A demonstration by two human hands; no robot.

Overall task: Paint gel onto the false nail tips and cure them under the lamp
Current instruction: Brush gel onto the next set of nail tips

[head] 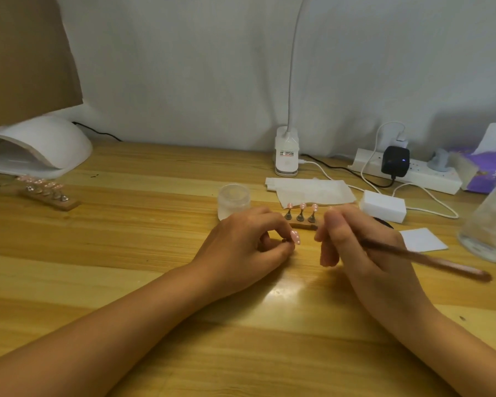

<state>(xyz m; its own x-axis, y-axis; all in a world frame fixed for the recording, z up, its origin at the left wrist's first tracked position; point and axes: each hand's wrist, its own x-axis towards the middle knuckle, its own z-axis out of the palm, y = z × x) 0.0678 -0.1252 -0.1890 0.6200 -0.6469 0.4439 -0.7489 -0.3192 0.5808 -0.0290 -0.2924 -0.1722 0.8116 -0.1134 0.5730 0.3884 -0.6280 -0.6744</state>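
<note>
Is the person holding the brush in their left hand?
No, the brush is gripped in the right hand, while the left hand pinches a pink nail tip.

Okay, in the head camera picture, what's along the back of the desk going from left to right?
curing lamp → clip-on desk lamp → power strip → purple packet
</note>
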